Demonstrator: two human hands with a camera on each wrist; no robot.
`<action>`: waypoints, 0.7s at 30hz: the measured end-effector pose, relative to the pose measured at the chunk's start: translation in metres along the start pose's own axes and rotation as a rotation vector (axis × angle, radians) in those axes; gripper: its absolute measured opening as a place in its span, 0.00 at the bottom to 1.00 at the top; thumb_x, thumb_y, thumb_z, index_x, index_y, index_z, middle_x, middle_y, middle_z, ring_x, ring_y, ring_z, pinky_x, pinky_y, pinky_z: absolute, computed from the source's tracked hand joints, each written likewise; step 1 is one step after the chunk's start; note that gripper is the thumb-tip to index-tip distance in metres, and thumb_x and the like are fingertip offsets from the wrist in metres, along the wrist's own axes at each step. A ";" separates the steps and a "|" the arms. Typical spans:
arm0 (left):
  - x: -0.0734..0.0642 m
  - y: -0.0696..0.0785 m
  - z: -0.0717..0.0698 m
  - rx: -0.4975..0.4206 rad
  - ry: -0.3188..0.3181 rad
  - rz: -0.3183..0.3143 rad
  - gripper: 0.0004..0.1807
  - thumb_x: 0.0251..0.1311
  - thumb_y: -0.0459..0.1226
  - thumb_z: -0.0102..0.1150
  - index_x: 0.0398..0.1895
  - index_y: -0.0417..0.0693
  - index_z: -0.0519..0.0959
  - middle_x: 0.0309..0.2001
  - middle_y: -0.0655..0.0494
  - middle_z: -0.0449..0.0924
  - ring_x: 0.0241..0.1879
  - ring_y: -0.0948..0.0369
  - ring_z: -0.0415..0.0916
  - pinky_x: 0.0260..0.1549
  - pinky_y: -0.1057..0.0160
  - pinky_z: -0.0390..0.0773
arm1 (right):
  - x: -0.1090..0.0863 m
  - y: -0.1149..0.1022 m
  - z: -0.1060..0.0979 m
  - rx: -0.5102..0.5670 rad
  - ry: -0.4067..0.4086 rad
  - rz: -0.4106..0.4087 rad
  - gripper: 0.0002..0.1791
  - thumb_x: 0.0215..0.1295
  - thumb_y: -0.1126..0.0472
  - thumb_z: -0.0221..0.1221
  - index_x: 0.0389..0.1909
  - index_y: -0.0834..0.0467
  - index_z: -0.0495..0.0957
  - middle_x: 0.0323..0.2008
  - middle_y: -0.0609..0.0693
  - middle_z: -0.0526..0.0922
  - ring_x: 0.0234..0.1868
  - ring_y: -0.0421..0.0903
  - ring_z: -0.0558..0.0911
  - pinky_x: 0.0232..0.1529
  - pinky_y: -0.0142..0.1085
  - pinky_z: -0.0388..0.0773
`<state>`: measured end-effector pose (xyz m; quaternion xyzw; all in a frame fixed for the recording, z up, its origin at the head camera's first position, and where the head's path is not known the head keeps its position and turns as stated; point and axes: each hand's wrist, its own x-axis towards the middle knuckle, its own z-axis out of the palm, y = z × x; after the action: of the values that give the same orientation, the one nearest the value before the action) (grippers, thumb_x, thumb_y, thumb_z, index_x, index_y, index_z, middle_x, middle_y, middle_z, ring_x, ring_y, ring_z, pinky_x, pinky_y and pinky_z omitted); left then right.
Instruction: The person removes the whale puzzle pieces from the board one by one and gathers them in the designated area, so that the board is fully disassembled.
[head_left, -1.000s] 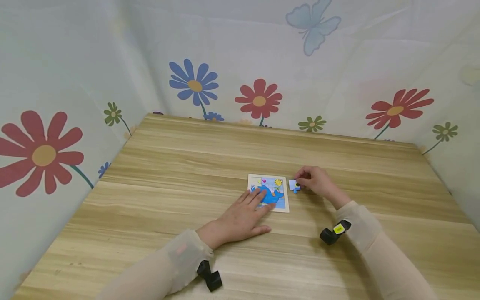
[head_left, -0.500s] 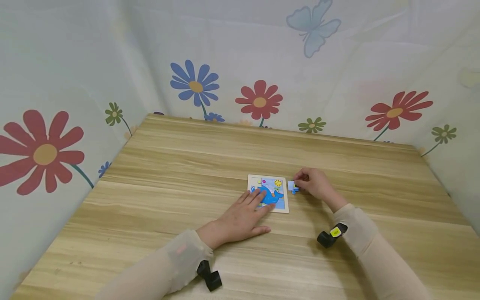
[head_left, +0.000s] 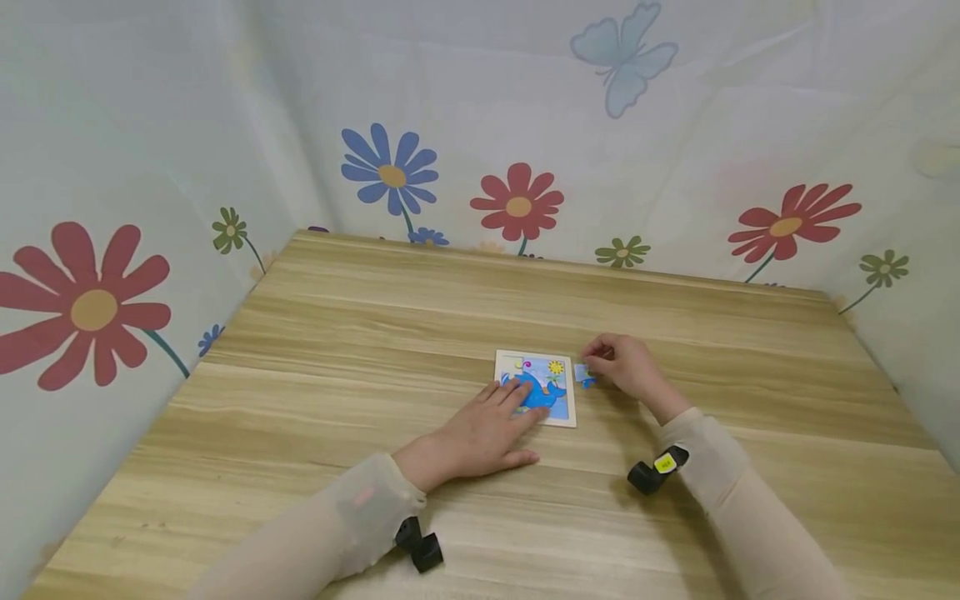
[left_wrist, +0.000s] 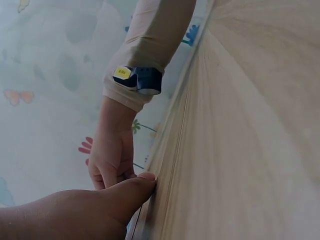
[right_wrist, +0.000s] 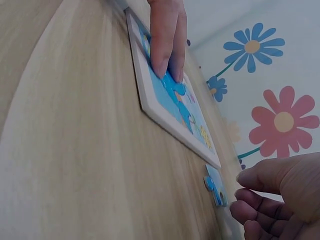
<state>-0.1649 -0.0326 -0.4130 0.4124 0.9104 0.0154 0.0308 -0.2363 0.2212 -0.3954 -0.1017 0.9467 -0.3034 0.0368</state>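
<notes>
A small framed jigsaw puzzle with a blue whale picture lies on the wooden table. My left hand rests flat across its lower left part, fingers spread and hiding some of the picture. Just off the frame's right side lies a loose light-blue puzzle piece with a bright blue knob, seen flat on the table in the right wrist view. My right hand hovers close over this piece, thumb and fingers loosely bent. A gap shows between the thumb and the piece; the index finger is hidden there.
The wood-grain table spreads around the puzzle on all sides. Beyond its back edge hangs a pale cloth printed with flowers and a butterfly. Each sleeve carries a black wrist camera, one at the left wrist and one at the right.
My right hand has shifted slightly left, covering more of the loose puzzle piece, which has barely moved. The left hand and the puzzle frame stay in place.
</notes>
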 end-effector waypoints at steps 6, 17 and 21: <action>0.002 -0.001 -0.002 0.003 0.000 0.000 0.35 0.66 0.62 0.43 0.72 0.58 0.61 0.74 0.45 0.56 0.74 0.48 0.52 0.71 0.48 0.56 | 0.002 -0.012 0.004 0.020 0.023 -0.023 0.08 0.65 0.62 0.59 0.41 0.62 0.81 0.39 0.58 0.84 0.37 0.49 0.78 0.38 0.35 0.73; 0.007 0.000 -0.004 0.038 0.035 -0.005 0.37 0.66 0.62 0.43 0.72 0.54 0.61 0.72 0.46 0.59 0.73 0.49 0.55 0.70 0.49 0.60 | 0.007 -0.030 0.016 0.076 -0.006 -0.092 0.10 0.66 0.62 0.59 0.43 0.63 0.80 0.41 0.58 0.83 0.42 0.52 0.81 0.47 0.45 0.78; 0.010 0.001 -0.002 0.063 0.045 -0.009 0.38 0.66 0.63 0.40 0.72 0.52 0.60 0.72 0.46 0.58 0.73 0.49 0.56 0.69 0.49 0.61 | 0.008 -0.034 0.020 0.079 -0.006 -0.107 0.10 0.65 0.63 0.59 0.43 0.63 0.80 0.41 0.58 0.84 0.42 0.52 0.81 0.47 0.45 0.79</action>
<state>-0.1708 -0.0241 -0.4113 0.4086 0.9127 -0.0040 -0.0025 -0.2357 0.1810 -0.3914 -0.1516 0.9270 -0.3420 0.0275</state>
